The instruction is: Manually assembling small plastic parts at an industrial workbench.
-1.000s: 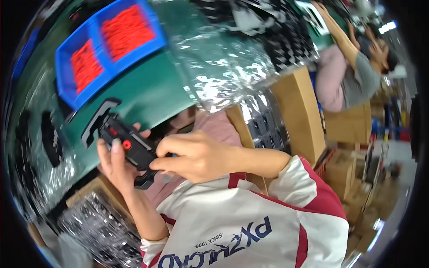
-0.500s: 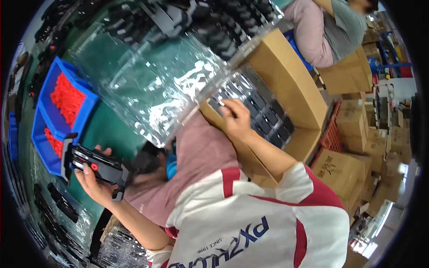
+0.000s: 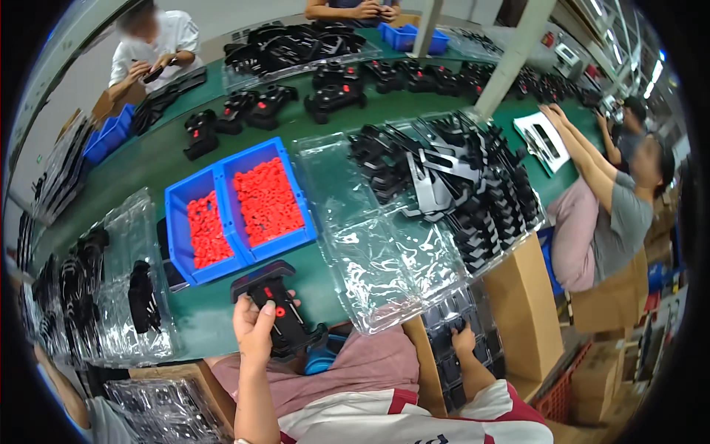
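Left hand gripping a black plastic holder with red buttons, fingers wrapped round it, just in front of the blue bins of red parts. Right hand reaching down into the cardboard box right of the bins, fingers resting on black parts in clear trays; grip impossible to tell.

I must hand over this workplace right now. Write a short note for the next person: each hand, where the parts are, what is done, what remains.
Left hand: holds a black holder with red buttons, upright above the table edge, thumb on its face.
Right hand: down in the cardboard box at the right, touching black parts in a clear tray; whether its grip is closed on one I cannot tell.
Parts: two blue bins of red pieces behind the holder; clear trays of black parts on the green table.
Done: red buttons already sit in the holder.
Left: the holder is not yet set down.
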Tool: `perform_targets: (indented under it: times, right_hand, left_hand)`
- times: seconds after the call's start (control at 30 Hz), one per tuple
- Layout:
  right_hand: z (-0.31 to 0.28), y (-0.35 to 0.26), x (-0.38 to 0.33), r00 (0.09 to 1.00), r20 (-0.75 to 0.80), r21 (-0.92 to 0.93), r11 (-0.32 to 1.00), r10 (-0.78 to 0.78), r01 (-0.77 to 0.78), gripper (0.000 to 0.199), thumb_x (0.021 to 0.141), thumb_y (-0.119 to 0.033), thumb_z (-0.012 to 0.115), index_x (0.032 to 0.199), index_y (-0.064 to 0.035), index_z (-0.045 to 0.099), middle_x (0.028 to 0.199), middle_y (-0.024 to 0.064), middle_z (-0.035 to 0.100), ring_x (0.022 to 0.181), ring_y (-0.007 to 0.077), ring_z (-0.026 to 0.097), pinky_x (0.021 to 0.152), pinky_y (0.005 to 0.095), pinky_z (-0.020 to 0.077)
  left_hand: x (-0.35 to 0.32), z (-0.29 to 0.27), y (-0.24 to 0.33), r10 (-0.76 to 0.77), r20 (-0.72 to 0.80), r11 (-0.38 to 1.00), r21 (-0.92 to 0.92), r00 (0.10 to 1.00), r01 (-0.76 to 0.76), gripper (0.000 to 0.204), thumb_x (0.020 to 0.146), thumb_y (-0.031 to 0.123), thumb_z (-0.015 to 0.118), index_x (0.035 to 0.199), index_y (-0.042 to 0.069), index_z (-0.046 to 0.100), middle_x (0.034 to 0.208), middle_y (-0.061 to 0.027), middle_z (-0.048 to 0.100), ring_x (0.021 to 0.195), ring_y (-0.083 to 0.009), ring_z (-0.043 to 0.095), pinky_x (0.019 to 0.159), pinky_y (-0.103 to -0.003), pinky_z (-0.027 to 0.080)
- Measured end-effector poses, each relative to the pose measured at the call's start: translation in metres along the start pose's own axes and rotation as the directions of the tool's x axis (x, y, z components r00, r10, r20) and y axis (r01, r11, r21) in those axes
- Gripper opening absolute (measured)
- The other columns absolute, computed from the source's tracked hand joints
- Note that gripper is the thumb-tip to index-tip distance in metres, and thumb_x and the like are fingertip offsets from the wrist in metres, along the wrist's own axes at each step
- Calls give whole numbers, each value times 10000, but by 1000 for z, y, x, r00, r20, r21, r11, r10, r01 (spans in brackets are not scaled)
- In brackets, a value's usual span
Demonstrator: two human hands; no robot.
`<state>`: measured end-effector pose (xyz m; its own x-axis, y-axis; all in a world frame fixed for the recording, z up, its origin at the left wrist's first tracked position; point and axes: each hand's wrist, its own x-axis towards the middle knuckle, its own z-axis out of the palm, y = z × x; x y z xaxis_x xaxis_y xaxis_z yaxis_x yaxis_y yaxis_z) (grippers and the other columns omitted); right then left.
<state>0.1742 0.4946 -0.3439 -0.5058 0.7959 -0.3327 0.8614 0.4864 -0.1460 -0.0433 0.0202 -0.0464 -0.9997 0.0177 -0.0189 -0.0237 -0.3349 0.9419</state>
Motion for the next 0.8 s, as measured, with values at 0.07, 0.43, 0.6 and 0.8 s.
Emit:
perform_targets:
  times: [0.07,0.43,0.6,0.8]
  right_hand:
    - [-2,-6,-1,998,29,-60,996,64,-62,539,830,-292,657,1274,-30,499,975,255,669,921,435,646,795,476,514]
    - [-29,11,-8,955,-265,17,990,-130,139,291,804,-247,704,918,8,624,776,175,647,719,354,633,707,413,507]
    - [-77,3,-10,854,-519,614,682,-32,398,225,847,-207,713,877,0,628,778,63,610,723,171,579,708,274,479]
    - [-221,-112,-62,912,-375,927,61,168,370,203,958,-181,578,1067,-13,615,764,9,577,615,89,515,587,172,418]
  left_hand:
    - [0,2,3,-12,28,1000,3,1000,12,374,908,38,508,1269,-17,427,1067,-266,636,877,-336,688,768,-362,568]
    - [-6,-11,-8,-36,47,996,-77,998,39,395,898,12,518,1286,-12,441,1098,-232,640,931,-307,674,798,-357,561]
    - [-6,-2,3,-19,78,992,-120,997,28,413,884,-55,566,1283,15,488,1074,-121,651,859,-154,618,784,-248,493]
    - [-21,-4,13,10,89,989,-151,996,4,400,895,-46,564,1283,23,498,1052,-93,645,836,-117,578,770,-222,459]
